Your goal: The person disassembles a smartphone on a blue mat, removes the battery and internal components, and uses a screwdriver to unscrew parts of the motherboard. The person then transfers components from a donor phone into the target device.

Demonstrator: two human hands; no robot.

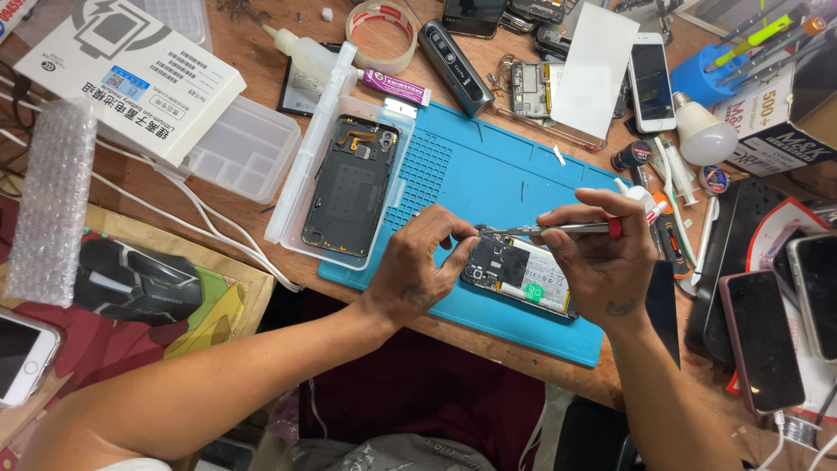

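Seen from above, a person's two hands meet over an opened smartphone lying near the front edge of a blue repair mat on a cluttered wooden worktop. The right hand is closed around a slim metal screwdriver with a red ring, held almost level, its tip reaching the phone's upper end. The left hand is curled, its fingertips pinched at the same corner of the phone, touching its exposed dark circuit board. To the left, partly on the mat, a detached black back cover rests in a clear plastic tray. Behind it sit a white box, a roll of tape and a white phone. A light bulb lies at right, bubble wrap at far left.
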